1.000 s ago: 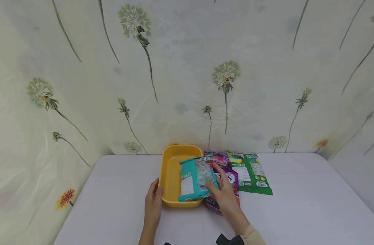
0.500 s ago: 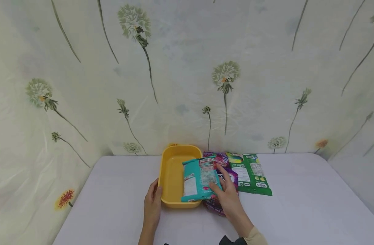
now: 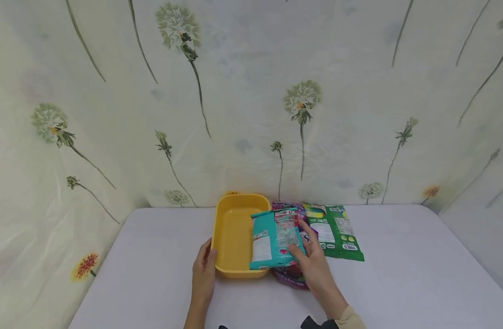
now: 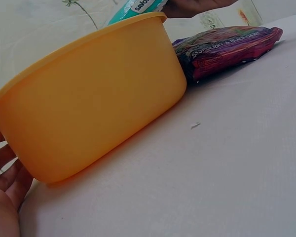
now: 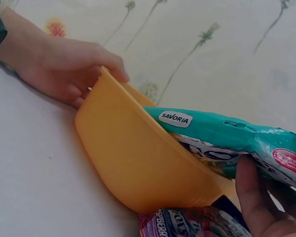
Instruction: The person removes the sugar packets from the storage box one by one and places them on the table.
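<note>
A teal snack packet (image 3: pixel 274 240) tilts over the right rim of the yellow plastic basin (image 3: pixel 222 228). My right hand (image 3: pixel 319 267) pinches the packet at its right side, thumb on the printed face and fingers behind. In the right wrist view its label reads SAVORIA. My left hand (image 3: pixel 204 269) grips the basin's left wall; the thumb lies at the rim in the right wrist view and the fingers (image 4: pixel 5 168) press the outer side. Beneath the teal packet, purple packets (image 3: pixel 290 276) lie against the basin, partly hidden.
To the right lies a green packet (image 3: pixel 338 235), flat on the white-covered table (image 3: pixel 399 274). A flower-printed sheet (image 3: pixel 243 114) hangs behind the table and along its sides.
My right hand has drawn the teal packet a little to the right, so more of the basin's inside shows. My left hand keeps its hold on the basin.
</note>
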`<state>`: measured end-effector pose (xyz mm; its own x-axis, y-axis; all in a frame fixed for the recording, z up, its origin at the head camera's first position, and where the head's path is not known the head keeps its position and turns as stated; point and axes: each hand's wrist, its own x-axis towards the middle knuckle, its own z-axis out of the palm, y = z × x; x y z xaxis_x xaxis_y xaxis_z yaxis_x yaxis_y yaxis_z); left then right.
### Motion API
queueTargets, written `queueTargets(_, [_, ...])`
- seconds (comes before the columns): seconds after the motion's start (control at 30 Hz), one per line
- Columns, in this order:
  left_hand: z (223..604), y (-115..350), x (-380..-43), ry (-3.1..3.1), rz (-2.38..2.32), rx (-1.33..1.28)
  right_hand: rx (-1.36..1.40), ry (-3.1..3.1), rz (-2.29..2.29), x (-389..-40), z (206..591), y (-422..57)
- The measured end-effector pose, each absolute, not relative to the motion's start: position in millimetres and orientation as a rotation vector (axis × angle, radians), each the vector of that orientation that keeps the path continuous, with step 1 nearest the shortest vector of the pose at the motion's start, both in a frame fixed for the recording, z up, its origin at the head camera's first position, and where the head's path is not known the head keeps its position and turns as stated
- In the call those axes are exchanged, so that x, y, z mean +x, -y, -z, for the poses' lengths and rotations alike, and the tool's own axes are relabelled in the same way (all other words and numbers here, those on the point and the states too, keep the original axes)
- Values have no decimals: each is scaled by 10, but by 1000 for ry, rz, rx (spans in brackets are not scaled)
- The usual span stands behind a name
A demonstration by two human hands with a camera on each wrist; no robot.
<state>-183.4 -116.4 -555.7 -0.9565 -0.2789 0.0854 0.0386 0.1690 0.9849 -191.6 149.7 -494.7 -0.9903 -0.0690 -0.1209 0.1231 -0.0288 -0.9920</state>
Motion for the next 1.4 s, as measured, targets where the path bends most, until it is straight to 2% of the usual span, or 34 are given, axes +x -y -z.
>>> queueTargets(1.4, [5528,1157,-1813,2232,1854,260,-46,-1909,2382,-1791,4964,-1902])
